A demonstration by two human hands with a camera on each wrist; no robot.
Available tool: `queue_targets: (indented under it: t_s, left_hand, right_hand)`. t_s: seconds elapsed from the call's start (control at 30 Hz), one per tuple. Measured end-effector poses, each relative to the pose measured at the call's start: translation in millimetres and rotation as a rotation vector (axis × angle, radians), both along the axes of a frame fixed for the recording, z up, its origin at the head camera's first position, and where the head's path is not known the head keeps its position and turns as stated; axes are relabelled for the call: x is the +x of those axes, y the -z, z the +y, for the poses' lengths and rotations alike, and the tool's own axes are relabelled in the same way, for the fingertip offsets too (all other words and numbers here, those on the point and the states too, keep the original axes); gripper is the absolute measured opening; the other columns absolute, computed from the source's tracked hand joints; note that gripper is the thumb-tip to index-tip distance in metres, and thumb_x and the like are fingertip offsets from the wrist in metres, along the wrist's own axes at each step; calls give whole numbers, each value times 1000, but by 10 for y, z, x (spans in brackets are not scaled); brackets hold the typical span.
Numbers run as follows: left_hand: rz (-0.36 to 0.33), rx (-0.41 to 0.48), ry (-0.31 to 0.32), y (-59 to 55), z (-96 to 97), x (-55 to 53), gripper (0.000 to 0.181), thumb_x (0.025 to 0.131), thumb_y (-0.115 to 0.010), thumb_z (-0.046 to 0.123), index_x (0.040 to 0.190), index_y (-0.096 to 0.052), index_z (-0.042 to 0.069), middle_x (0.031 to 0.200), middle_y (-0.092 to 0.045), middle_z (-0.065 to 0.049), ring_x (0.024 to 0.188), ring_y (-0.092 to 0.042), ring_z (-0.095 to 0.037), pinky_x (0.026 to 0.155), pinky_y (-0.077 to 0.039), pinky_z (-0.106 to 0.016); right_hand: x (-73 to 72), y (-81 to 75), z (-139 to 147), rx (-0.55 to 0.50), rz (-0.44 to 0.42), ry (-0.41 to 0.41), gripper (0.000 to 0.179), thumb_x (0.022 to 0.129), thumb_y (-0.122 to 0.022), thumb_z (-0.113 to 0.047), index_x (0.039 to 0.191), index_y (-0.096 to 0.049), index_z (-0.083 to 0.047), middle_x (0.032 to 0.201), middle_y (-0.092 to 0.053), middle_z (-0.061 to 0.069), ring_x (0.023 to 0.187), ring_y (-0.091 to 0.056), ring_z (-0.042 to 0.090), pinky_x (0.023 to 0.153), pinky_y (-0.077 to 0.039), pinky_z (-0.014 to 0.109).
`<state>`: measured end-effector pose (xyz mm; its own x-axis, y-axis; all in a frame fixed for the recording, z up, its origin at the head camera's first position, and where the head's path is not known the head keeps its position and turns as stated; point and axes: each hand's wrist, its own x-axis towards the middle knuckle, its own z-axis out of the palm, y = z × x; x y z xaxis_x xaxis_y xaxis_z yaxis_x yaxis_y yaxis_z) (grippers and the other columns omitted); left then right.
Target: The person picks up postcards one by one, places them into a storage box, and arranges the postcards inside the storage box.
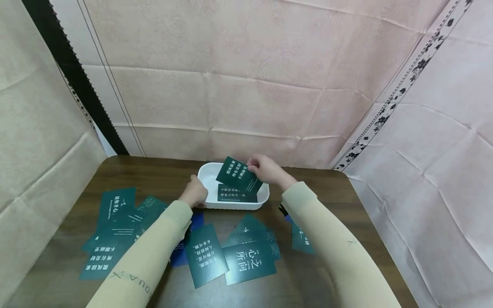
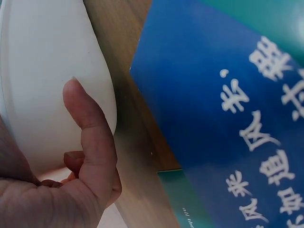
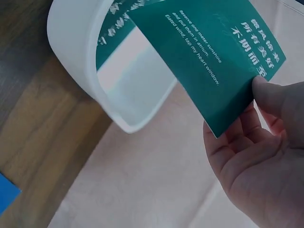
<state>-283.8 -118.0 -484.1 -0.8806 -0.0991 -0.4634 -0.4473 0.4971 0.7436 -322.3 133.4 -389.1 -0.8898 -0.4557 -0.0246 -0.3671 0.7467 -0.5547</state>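
Observation:
A white plastic tray [image 1: 211, 204] stands near the far edge of the wooden table, with a green printed card [image 1: 236, 196] lying inside. At its left end my left hand [image 1: 195, 192] grips the tray; in the left wrist view, fingers [image 2: 97, 147] curl against its white outer wall [image 2: 57, 61]. My right hand [image 1: 265, 170] pinches another green card [image 1: 236, 173] by its edge and holds it tilted over the tray. White lettering in Chinese and English shows on this card [image 3: 209, 61] in the right wrist view.
Several green cards [image 1: 109, 244] overlap at the left of the table [image 1: 300, 282]. More cards [image 1: 250, 261] lie in front of the tray, beside a blue card [image 1: 179, 256] partly under my left arm. Another card [image 1: 302, 239] shows by my right sleeve. Pale cloth [image 1: 231, 102] hangs behind.

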Motion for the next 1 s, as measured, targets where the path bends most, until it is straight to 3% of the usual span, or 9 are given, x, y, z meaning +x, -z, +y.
queue_targets:
  t_s: [0.27,0.6,1.0]
  left_hand:
    - [-3,12,-18,29,-10,-10,83,93,-53,1,149,8,6,124,-37,-28,74,-63,-31,58,-58,-36]
    - [24,29,10,-7,-13,32,82,93,-51,0,149,10,5,125,-35,-29,77,-62,-33,58,-58,-36]
    - [26,17,11,-6,-6,39,81,93,-50,1,149,8,3,126,-36,-29,73,-63,-32,57,-58,-37]
  right_hand:
    - [-83,191,-239,185,-8,-59,7,99,-54,-13,99,-61,-12,99,-58,1,91,-54,20,81,-49,33]
    - [-105,465,-257,337,44,35,12,99,-54,-12,110,-59,-14,105,-59,1,91,-53,18,85,-50,33]
    - [-87,676,-361,405,119,-38,15,96,-58,-10,109,-66,-7,100,-63,4,93,-57,17,97,-47,34]
